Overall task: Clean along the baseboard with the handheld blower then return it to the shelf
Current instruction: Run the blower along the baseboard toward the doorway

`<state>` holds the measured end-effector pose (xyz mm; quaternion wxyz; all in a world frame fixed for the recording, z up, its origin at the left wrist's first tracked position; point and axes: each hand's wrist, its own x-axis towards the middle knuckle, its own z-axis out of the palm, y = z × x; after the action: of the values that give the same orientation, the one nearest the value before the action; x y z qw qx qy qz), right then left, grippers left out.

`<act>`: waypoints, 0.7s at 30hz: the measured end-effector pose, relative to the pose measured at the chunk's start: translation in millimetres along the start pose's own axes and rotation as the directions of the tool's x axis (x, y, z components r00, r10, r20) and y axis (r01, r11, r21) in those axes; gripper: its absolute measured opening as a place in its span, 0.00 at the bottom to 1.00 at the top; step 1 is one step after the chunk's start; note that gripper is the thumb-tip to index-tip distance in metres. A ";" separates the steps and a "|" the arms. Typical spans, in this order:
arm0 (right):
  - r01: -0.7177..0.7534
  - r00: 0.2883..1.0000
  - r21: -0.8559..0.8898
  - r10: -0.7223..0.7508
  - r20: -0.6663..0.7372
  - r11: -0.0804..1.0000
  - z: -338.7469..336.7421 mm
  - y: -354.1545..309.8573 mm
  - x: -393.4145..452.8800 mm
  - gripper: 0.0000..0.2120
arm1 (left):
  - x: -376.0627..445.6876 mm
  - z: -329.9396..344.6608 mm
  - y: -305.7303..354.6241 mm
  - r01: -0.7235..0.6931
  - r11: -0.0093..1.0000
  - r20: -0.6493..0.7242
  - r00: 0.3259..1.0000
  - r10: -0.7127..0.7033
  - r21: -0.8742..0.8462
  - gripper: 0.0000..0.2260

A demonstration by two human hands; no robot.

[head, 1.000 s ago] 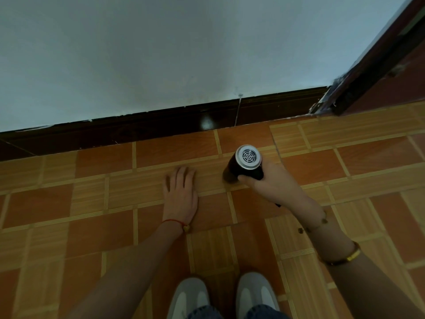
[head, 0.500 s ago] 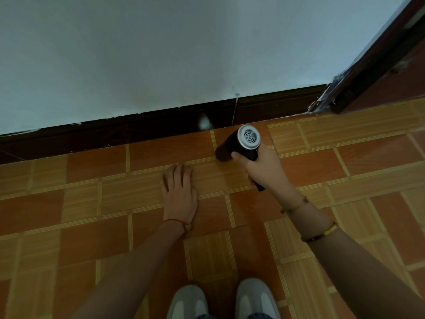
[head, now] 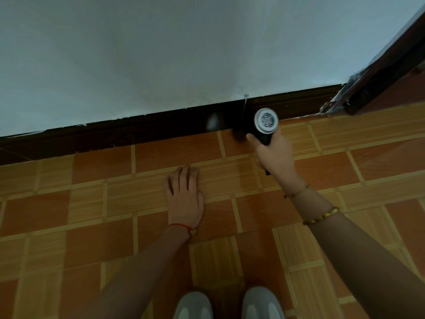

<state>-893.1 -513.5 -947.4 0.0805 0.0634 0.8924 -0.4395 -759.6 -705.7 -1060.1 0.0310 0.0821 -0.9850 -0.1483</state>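
My right hand (head: pixel 273 153) grips the handle of a black handheld blower (head: pixel 262 125). Its grey round rear grille faces up toward me and its dark nozzle points left and down, right at the foot of the dark brown baseboard (head: pixel 138 132). The baseboard runs along the bottom of the pale wall (head: pixel 184 54) from left to upper right. My left hand (head: pixel 185 199) lies flat, palm down, on the orange tiled floor (head: pixel 92 226), fingers together, a red string around the wrist.
A dark door frame (head: pixel 379 77) meets the baseboard at the upper right, with chipped paint at its foot. My two grey shoes (head: pixel 227 305) show at the bottom edge. A pale reflection (head: pixel 212 122) shines on the baseboard left of the nozzle.
My right hand has carried the blower forward and slightly right, from mid-floor up to the baseboard. The left hand has stayed planted on the tiles.
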 end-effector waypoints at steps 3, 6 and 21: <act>-0.006 0.999 -0.049 0.004 -0.054 0.999 -6.6 5.7 1.2 0.38 | -0.2 -0.5 1.2 0.001 1.000 -0.007 1.000 -0.001 0.020 0.23; 0.056 0.998 -0.071 -0.055 0.013 0.996 -1.3 2.7 -0.2 0.33 | -0.1 -0.3 1.2 -0.003 1.000 -0.020 1.000 0.003 0.013 0.23; 0.010 0.997 -0.008 -0.010 0.076 1.000 -15.7 8.5 5.7 0.36 | -0.7 0.4 0.2 0.000 1.000 -0.012 1.000 0.000 0.006 0.23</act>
<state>-898.5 -495.6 -945.7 0.1124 0.0419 0.8908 -0.4383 -759.0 -705.3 -1060.5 0.0368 0.0833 -0.9852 -0.1450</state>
